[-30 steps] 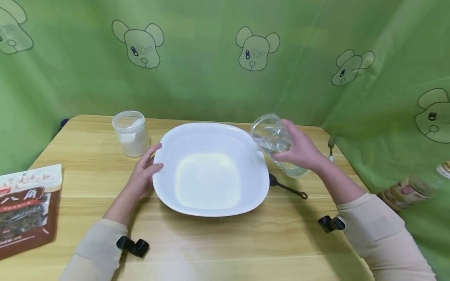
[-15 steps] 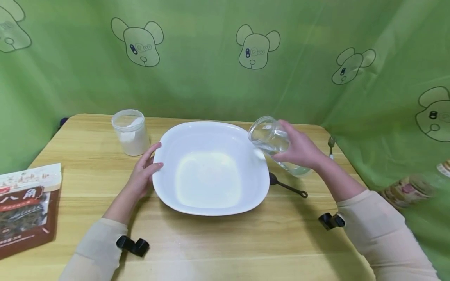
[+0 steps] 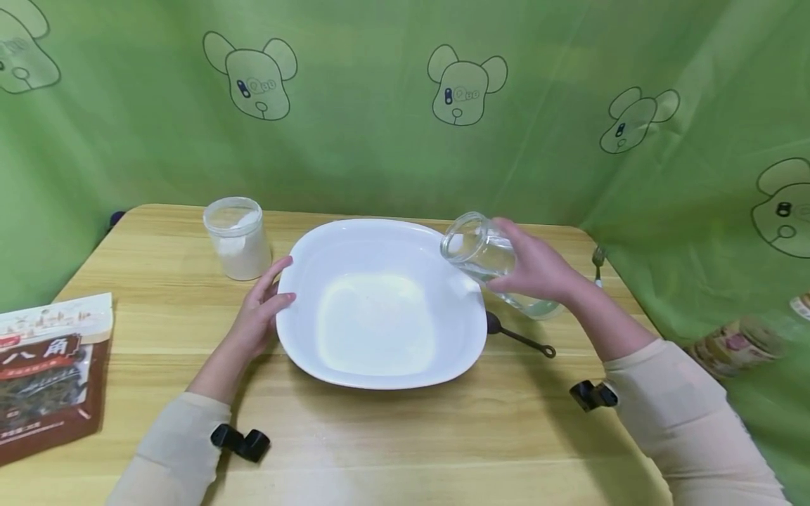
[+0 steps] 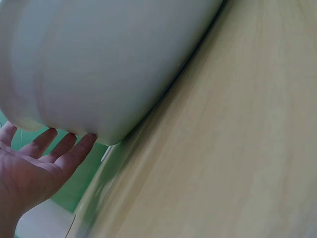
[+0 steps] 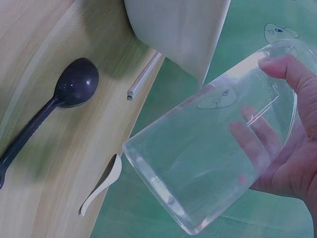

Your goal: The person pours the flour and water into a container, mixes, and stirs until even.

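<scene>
A white oval basin point(image 3: 380, 316) sits mid-table. My left hand point(image 3: 256, 316) holds its left rim, thumb at the edge; in the left wrist view, its fingertips point(image 4: 79, 148) press the outer wall. Above the right rim, my right hand point(image 3: 538, 263) grips a clear jar point(image 3: 484, 256) tipped leftward, its mouth over the basin's edge. Clear liquid lies along the jar's lower side. In the right wrist view, the thumb and fingers wrap around the jar point(image 5: 213, 134), whose base points down and left. A black spoon point(image 5: 77, 82) lies on the table below it.
A clear container of white powder point(image 3: 237, 242) stands back left. On the left lies a brown packet point(image 3: 50, 379). A fork point(image 3: 598, 263) rests near the right table edge, with a labelled jar point(image 3: 734, 344) beyond it. A green curtain point(image 3: 367, 126) hangs behind.
My right hand has tipped the clear jar further and brought its mouth leftward and slightly down over the basin. My left hand and the basin hold their place.
</scene>
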